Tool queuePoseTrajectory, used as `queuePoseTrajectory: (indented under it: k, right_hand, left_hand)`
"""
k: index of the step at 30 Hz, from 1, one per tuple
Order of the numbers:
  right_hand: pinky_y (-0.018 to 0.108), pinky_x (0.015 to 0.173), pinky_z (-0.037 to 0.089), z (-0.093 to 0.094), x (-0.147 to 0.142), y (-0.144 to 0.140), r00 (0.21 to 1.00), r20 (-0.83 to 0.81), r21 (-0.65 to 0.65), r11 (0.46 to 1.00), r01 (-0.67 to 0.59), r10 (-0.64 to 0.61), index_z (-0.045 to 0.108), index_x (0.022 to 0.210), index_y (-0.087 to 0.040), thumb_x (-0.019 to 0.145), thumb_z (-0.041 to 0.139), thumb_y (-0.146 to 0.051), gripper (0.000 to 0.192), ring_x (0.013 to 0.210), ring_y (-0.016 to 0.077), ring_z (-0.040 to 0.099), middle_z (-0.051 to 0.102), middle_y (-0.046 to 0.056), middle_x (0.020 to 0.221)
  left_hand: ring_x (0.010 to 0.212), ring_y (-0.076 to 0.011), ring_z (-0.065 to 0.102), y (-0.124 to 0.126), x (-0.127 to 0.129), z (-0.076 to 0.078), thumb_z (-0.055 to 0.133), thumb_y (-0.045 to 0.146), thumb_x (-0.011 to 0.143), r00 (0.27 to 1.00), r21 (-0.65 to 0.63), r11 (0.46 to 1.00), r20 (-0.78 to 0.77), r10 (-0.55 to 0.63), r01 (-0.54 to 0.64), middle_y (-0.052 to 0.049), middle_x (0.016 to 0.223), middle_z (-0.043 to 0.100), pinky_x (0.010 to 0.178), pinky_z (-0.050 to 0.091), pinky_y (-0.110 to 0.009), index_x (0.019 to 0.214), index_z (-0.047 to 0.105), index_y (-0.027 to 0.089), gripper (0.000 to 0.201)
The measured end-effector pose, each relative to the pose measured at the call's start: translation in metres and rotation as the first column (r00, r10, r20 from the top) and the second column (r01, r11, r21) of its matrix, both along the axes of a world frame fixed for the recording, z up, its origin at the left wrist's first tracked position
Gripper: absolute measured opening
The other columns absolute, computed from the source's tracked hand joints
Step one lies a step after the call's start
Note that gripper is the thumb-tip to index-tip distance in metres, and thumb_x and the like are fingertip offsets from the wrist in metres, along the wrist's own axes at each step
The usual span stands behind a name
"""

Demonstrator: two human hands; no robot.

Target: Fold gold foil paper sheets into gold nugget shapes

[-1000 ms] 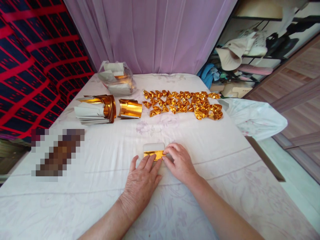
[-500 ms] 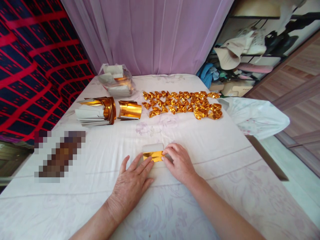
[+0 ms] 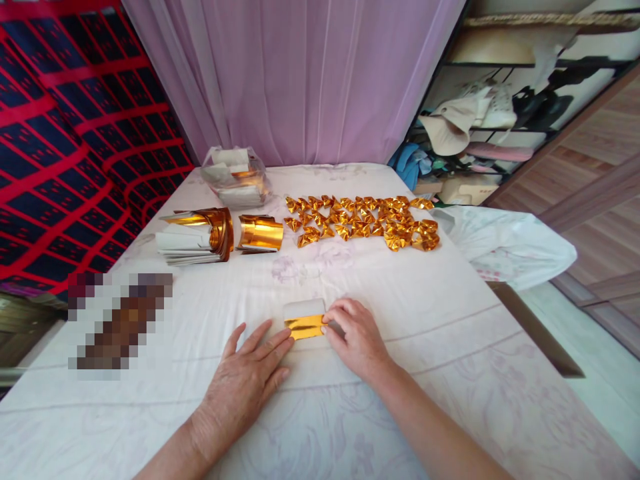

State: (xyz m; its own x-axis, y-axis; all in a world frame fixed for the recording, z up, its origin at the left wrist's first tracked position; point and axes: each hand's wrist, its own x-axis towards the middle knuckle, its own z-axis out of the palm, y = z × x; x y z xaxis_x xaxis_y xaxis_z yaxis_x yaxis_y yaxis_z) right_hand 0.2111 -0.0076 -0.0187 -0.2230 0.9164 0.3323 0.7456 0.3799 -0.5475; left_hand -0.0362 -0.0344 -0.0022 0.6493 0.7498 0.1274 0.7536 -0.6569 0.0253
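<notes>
1. On the white bedsheet (image 3: 450, 347), near the lower middle of the view, lay a small gold foil paper (image 3: 306, 326), folded so that a white flap showed along its far edge.
2. The left hand (image 3: 240, 387) lay flat on the sheet with its fingers spread, palm down; its fingertips touched the left end of the gold foil paper and gripped nothing.
3. The right hand (image 3: 356, 337) rested on the right end of the same paper, fingers curled loosely and the thumb and forefinger pressing the edge down rather than lifting it.
4. Farther up the sheet, a spread of folded gold pieces (image 3: 363, 221) lay in loose rows, well apart from both hands.
5. To the left of those stood a curled roll of gold sheets (image 3: 260, 233), and just beside it a larger stack of gold and white sheets (image 3: 193, 235), its ends curling upward.
6. Behind the stack sat a clear plastic bag (image 3: 235, 177) holding more white and gold paper.
7. A pale purple curtain (image 3: 310, 73) hung at the far end, and a red and dark patterned cloth (image 3: 65, 133) filled the left side.
8. At the right, a white cloth (image 3: 510, 243) draped off the bed edge, with cluttered shelves (image 3: 500, 113) beyond it.
9. A blurred patch covered something on the sheet at the left; what it was could not be told.
</notes>
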Motion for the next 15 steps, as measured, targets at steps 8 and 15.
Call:
queuePoseTrajectory:
  k: [8,15]
  right_hand:
    - [0.037,0.080,0.045,-0.006,0.001,0.001,0.999,-0.044,0.028,1.000,-0.011,0.012,0.062,0.085,-0.022,0.078,0.062,-0.010,0.014,0.090,0.0212,0.057,0.061,0.003,0.091]
    - [0.035,0.079,0.044,-0.015,0.003,0.004,0.998,-0.056,0.081,0.996,-0.026,0.031,0.061,0.082,-0.021,0.077,0.061,-0.008,0.014,0.088,0.0200,0.057,0.061,0.003,0.089]
  left_hand:
    - [0.128,-0.0231,0.053,0.012,-0.012,0.001,0.048,0.040,0.097,0.991,-0.001,0.999,0.127,-0.035,0.036,0.002,0.124,0.069,0.116,0.023,-0.048,0.123,0.065,0.033,0.032]
    - [0.117,-0.0216,0.061,0.023,-0.022,-0.005,0.052,0.034,0.095,0.974,0.086,0.984,0.151,-0.167,0.155,0.002,0.117,0.072,0.112,0.032,-0.044,0.113,0.069,0.030,0.025]
